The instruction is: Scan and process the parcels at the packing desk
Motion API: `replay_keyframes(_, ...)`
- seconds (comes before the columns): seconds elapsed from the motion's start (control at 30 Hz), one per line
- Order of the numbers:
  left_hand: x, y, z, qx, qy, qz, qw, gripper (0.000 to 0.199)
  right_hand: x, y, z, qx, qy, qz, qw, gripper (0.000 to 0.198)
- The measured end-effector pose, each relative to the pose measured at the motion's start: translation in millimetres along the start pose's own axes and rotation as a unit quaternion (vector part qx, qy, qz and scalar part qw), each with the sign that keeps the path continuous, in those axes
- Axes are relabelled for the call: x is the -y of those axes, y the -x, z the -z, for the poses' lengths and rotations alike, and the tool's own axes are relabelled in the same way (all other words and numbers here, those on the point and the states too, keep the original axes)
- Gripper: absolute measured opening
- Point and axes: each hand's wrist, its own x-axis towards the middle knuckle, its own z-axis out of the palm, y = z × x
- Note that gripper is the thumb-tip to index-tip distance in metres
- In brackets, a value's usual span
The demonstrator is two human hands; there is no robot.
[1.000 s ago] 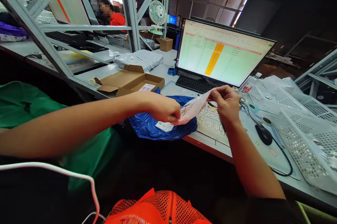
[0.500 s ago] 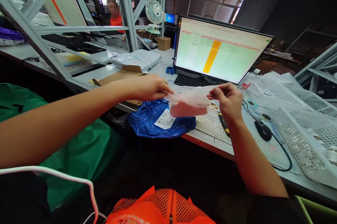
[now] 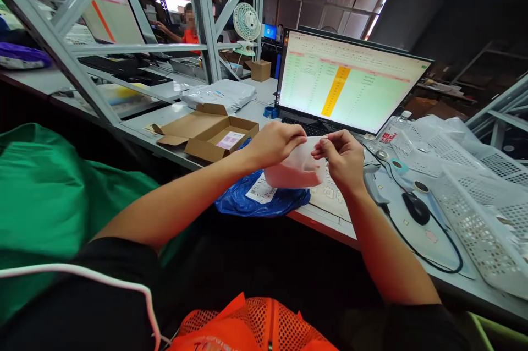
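Note:
Between my hands hangs a translucent plastic bag (image 3: 295, 172) with something pinkish inside. My left hand (image 3: 277, 143) pinches its upper edge from the left. On the other side, my right hand (image 3: 341, 157) grips the top right edge between thumb and fingers. Below and behind the bag lies a blue plastic mailer (image 3: 270, 207) with a white printed label (image 3: 261, 190), over the table's front edge. An open brown cardboard box (image 3: 214, 131) with a pinkish-white card (image 3: 230, 140) inside stands left of the mailer.
A monitor (image 3: 350, 81) showing a spreadsheet stands behind my hands, with a mouse (image 3: 416, 208) to the right. White perforated baskets (image 3: 474, 224) line the right side. A metal frame (image 3: 136, 49) crosses the left, with a small fan (image 3: 246, 22) on it. Another person (image 3: 190, 32) is beyond it.
My left hand has moved right along the bag's top edge, closer to my right hand. The cardboard box, formerly behind my left arm, now shows. My view has shifted slightly.

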Motion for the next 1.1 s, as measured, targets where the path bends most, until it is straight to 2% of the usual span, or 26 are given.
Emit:
replay_keyframes(0.07,4,-2,-3,-0.005,0.008,0.013,1.000,0.021,1,0,4,-0.008,0.012,0.001,1.000,0.030)
replay_keyframes(0.13,14,-4,3,0.012,0.003,0.022,1.000,0.021,0,-3,12,-0.025,0.023,0.007,0.999,0.029)
replay_keyframes(0.27,48,-3,30,0.031,-0.041,0.039,0.998,0.020,-6,-12,31,-0.060,0.035,0.009,0.998,0.031)
replay_keyframes(0.4,77,1,54,0.021,-0.029,0.053,0.998,0.017,-17,-20,37,-0.066,0.050,-0.006,0.997,0.033)
replay_keyframes(0.47,81,4,58,-0.006,-0.005,0.052,0.999,0.018,-19,-22,37,-0.066,0.070,-0.004,0.995,0.031)
replay_keyframes(0.57,72,11,50,-0.099,0.029,0.047,0.994,0.024,-13,-25,39,-0.043,0.170,0.019,0.984,0.030)
replay_keyframes(0.6,65,14,43,-0.136,0.037,0.043,0.989,0.027,-9,-25,39,-0.021,0.214,0.038,0.976,0.034)
replay_keyframes(0.67,47,20,26,-0.203,0.048,0.022,0.978,0.029,-1,-23,34,0.058,0.283,0.084,0.954,0.064)
replay_keyframes(0.73,28,24,5,-0.242,0.057,-0.003,0.969,0.030,4,-19,22,0.176,0.311,0.100,0.929,0.094)
replay_keyframes(0.77,21,24,-4,-0.247,0.063,-0.012,0.967,0.031,4,-17,14,0.245,0.314,0.087,0.913,0.095)
replay_keyframes(0.87,23,28,-16,-0.227,0.098,0.000,0.969,0.032,-7,-15,-1,0.414,0.293,0.006,0.862,0.052)
replay_keyframes(0.93,49,39,-3,-0.244,0.123,0.057,0.960,0.035,-18,-24,-1,0.444,0.260,-0.018,0.857,0.035)
replay_keyframes(0.97,69,50,8,-0.269,0.120,0.105,0.950,0.036,-23,-33,1,0.424,0.245,-0.014,0.872,0.033)
replay_keyframes(1.03,113,80,34,-0.333,0.034,0.233,0.913,0.031,-30,-57,0,0.317,0.235,0.016,0.919,0.032)
replay_keyframes(1.1,150,116,54,-0.303,-0.091,0.347,0.883,0.024,-34,-86,-18,0.164,0.265,0.065,0.948,0.033)
